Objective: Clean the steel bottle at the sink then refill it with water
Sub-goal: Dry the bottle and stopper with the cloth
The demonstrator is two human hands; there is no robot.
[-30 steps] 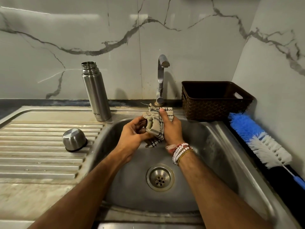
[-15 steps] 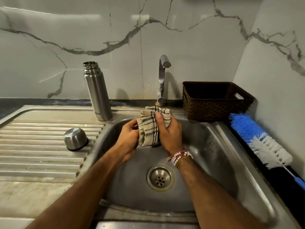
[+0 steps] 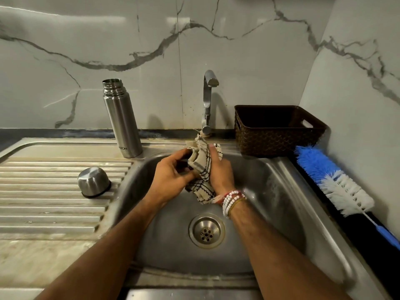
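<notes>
Left hand (image 3: 171,173) and right hand (image 3: 221,173) curled tightly round a checked cloth (image 3: 202,167) over the sink (image 3: 281,191) (steel bottle (image 3: 122,124) stood uncapped beside the basin), seemingly a wringing best done with opposing twists.

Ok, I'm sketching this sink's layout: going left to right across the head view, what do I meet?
Steel cap → steel bottle → left hand → tap → brown basket → bottle brush. The cloth and the right hand gripping it overlap the tap: skipped.
</notes>
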